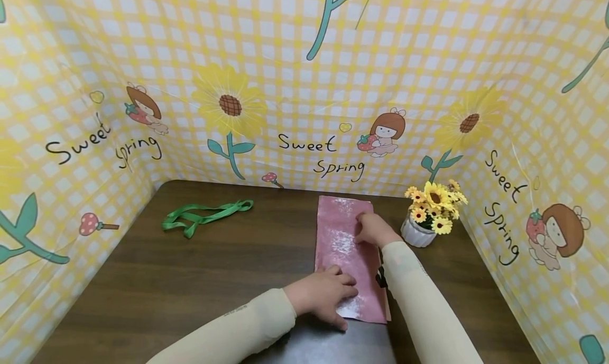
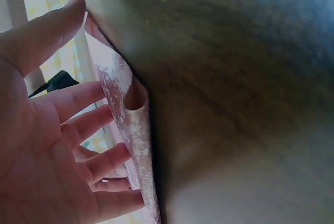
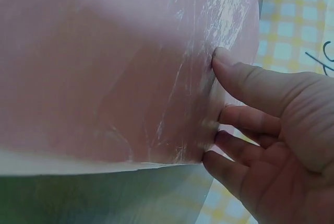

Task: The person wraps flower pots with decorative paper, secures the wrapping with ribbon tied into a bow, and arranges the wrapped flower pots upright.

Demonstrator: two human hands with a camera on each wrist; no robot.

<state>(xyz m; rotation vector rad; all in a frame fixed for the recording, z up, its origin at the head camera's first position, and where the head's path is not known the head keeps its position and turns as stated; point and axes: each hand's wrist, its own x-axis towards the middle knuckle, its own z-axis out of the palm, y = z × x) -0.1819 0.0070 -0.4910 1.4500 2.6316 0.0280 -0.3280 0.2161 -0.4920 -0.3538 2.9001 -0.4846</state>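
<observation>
A long, folded pink sheet point(image 1: 340, 247) with whitish worn patches lies on the table, right of the middle. My left hand point(image 1: 323, 295) rests across its near left part, fingers spread and thumb near the front edge. In the left wrist view, those fingertips touch the fold of the pink sheet point(image 2: 138, 135), which gapes slightly in a small loop. Farther back, my right hand point(image 1: 376, 229) reaches over the right edge. Its thumb and fingertips press on the sheet's surface, seen close in the right wrist view beside a whitish crease on the pink sheet point(image 3: 130, 78).
A green ribbon point(image 1: 204, 216) lies loosely looped at the back left of the brown table point(image 1: 214, 263). Yellow artificial flowers in a white pot point(image 1: 418, 231) stand at the back right, close to my right forearm. Yellow checked cloth point(image 1: 295, 99) walls three sides.
</observation>
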